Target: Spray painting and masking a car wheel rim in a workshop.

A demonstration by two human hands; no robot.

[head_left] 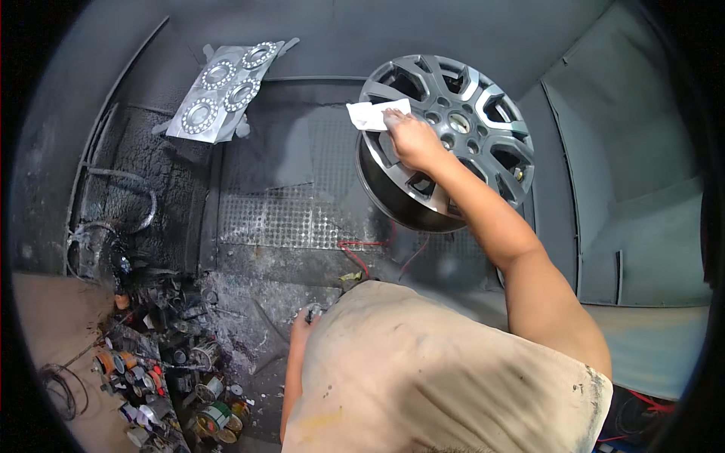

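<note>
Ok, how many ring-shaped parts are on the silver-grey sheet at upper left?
4: far-right ring, far-left ring, near-right ring and near-left ring, all on the sheet. None there looks hidden.

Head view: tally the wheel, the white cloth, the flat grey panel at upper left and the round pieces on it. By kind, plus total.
Wheel: 1
White cloth: 1
Grey panel: 1
Round pieces on the panel: 4
Total: 7
</note>
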